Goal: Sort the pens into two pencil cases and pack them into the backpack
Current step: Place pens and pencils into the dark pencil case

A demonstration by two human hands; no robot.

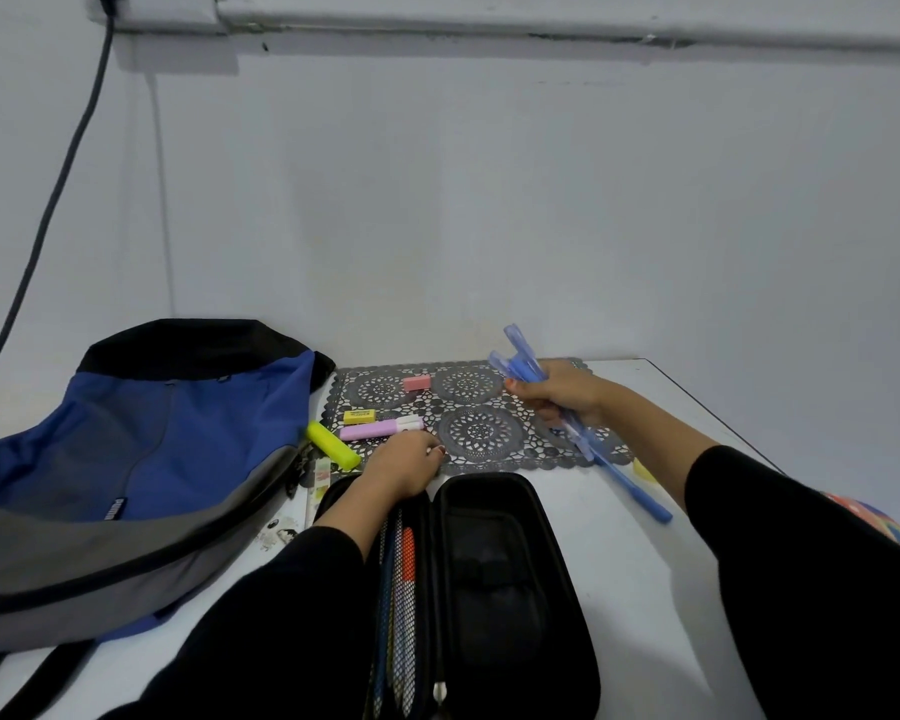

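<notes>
Head view, table (635,537), lace mat (481,433), wall (489,200), backpack (152,433)

A black lace mat (481,433) lies mid-frame on the white bench (635,537), carrying a pink eraser (417,383) and a yellow eraser (358,416). A grey cable (68,163) hangs at upper left.

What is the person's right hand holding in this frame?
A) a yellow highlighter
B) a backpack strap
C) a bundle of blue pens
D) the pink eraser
C: the right hand grips several blue pens in a bundle above the lace mat, while the yellow highlighter and the pink eraser lie apart from it on the table.
</notes>
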